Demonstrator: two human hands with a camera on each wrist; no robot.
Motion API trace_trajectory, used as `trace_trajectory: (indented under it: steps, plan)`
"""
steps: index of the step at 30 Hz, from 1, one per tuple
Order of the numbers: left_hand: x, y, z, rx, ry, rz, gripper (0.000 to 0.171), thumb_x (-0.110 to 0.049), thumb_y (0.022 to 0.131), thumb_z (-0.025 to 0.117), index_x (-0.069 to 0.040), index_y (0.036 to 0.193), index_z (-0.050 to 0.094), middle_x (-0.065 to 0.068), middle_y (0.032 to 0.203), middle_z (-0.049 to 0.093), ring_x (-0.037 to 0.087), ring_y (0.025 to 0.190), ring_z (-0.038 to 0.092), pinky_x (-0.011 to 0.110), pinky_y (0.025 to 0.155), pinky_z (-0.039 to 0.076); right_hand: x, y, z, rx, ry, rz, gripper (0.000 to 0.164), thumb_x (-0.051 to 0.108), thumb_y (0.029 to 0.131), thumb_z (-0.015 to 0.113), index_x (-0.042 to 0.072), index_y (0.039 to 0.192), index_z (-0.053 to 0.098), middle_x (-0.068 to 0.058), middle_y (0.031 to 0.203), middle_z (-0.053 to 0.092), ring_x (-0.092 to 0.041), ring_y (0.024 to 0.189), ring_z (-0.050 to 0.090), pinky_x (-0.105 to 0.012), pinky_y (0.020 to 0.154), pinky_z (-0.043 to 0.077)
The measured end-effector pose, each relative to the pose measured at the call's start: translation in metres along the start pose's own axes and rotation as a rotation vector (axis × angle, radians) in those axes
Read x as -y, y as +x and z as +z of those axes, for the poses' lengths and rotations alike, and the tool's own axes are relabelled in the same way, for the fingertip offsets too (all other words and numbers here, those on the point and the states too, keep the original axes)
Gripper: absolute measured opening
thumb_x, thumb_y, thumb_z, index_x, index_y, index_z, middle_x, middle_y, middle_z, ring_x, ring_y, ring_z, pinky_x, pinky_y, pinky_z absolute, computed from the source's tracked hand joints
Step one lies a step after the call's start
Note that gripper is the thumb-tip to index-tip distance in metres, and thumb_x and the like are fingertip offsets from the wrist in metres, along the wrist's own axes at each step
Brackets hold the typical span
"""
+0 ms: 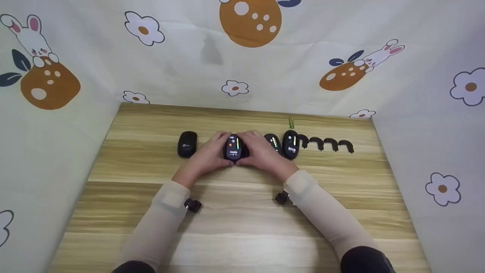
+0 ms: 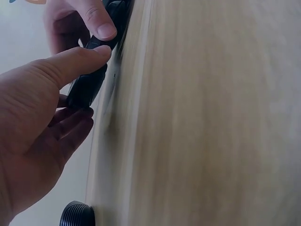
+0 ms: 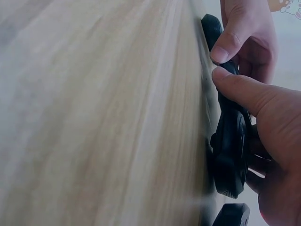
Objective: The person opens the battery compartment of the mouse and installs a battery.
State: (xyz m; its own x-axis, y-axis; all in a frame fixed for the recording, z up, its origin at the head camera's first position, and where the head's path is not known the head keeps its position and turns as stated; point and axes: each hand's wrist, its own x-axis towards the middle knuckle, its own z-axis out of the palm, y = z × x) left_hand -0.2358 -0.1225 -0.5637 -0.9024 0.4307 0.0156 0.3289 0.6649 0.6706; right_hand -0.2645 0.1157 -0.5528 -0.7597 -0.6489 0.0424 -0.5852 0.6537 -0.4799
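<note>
Both hands grip a black computer mouse that lies underside up in the head view, its battery slot uncovered and a battery inside. My left hand holds its left side, thumb at the near end. From the other side my right hand curls around it, the two thumbs almost meeting. In the left wrist view the held mouse sits between thumb and fingers close to the wooden surface. Just right of the right hand, another overturned mouse is partly hidden by that hand.
A black mouse rests top side up at the left. Right of the hands lies an overturned mouse with its slot uncovered. Behind it is a green battery. Several curved black covers line up farther right. A patterned cloth walls the wooden table.
</note>
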Motion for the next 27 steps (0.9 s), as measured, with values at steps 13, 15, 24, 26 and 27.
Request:
trace_trajectory:
  steps: [13, 15, 24, 26, 27]
  plan:
    - [0.0012, 0.0036, 0.0019, 0.016, 0.029, -0.035, 0.109, -0.022, 0.082, 0.098, 0.001, 0.169, 0.037, 0.02, 0.164, 0.046, 0.041, 0.149, 0.051, 0.053, 0.128, 0.04, -0.0019, 0.0046, 0.0011, 0.026, -0.035, 0.01, 0.095, 0.039, 0.084, 0.098, 0.009, 0.161, 0.053, -0.009, 0.153, 0.063, -0.03, 0.147, 0.049, -0.049, 0.128, 0.036]
    - [0.0009, 0.0035, 0.0015, 0.018, 0.032, -0.038, 0.109, -0.022, 0.082, 0.098, 0.001, 0.169, 0.036, 0.02, 0.164, 0.046, 0.041, 0.15, 0.05, 0.053, 0.128, 0.039, -0.0021, 0.0049, 0.001, 0.031, -0.038, 0.015, 0.096, 0.04, 0.084, 0.098, 0.008, 0.162, 0.052, -0.009, 0.154, 0.062, -0.03, 0.148, 0.048, -0.05, 0.128, 0.035]
    - [-0.0002, 0.0036, 0.0013, 0.023, 0.012, -0.045, 0.108, -0.021, 0.082, 0.098, 0.001, 0.169, 0.037, 0.021, 0.164, 0.045, 0.04, 0.151, 0.048, 0.053, 0.129, 0.038, -0.0029, 0.0046, 0.0019, 0.029, -0.052, -0.002, 0.097, 0.043, 0.084, 0.097, 0.005, 0.161, 0.052, -0.012, 0.153, 0.061, -0.031, 0.149, 0.046, -0.049, 0.129, 0.034]
    - [-0.0002, 0.0033, 0.0011, 0.024, 0.0, -0.048, 0.108, -0.021, 0.083, 0.098, 0.001, 0.169, 0.037, 0.021, 0.165, 0.044, 0.04, 0.152, 0.048, 0.051, 0.129, 0.037, -0.0027, 0.0042, 0.0018, 0.023, -0.052, -0.007, 0.096, 0.043, 0.084, 0.097, 0.004, 0.16, 0.052, -0.013, 0.153, 0.06, -0.032, 0.149, 0.046, -0.05, 0.129, 0.034]
    - [-0.0001, 0.003, 0.0011, 0.025, -0.005, -0.049, 0.108, -0.021, 0.083, 0.098, 0.001, 0.169, 0.037, 0.021, 0.165, 0.044, 0.04, 0.152, 0.047, 0.051, 0.13, 0.037, -0.0026, 0.0041, 0.0018, 0.02, -0.051, -0.009, 0.096, 0.044, 0.084, 0.097, 0.004, 0.16, 0.053, -0.013, 0.153, 0.06, -0.032, 0.149, 0.046, -0.05, 0.129, 0.034]
